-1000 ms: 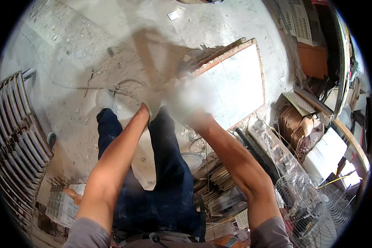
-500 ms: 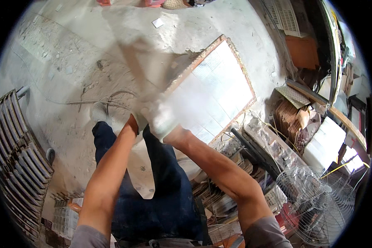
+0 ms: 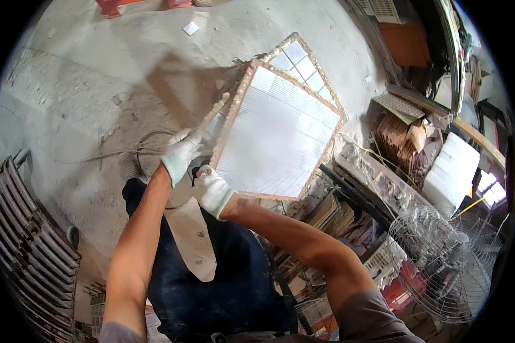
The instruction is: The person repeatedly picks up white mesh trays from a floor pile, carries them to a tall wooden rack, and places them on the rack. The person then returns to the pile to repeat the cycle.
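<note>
A square panel (image 3: 280,134) with a pale, finely ribbed face and a crusted brown rim lies in front of me. It rests askew over another panel with pale square tiles (image 3: 296,57), whose far corner sticks out. My left hand (image 3: 182,153), in a white glove with a mint cuff, is beside the upper panel's left edge, fingers apart and apparently holding nothing. My right hand (image 3: 214,190), also gloved, is closed at the panel's near left corner. A small dark thing (image 3: 199,169) shows by its fingertips; what it is, I cannot make out.
A wire fan (image 3: 449,257) stands at the lower right, near a white box (image 3: 452,168) and stacked brown sheets (image 3: 395,137). At the left is a slatted metal rack (image 3: 31,246). A cable (image 3: 106,153) crosses the dusty floor, and a loose white tile (image 3: 190,28) lies farther off.
My hands, blurred and close together before, have drawn apart; the right is lower. The ribbed panel now sits turned, and tiles show behind it. The whole view has shifted slightly.
</note>
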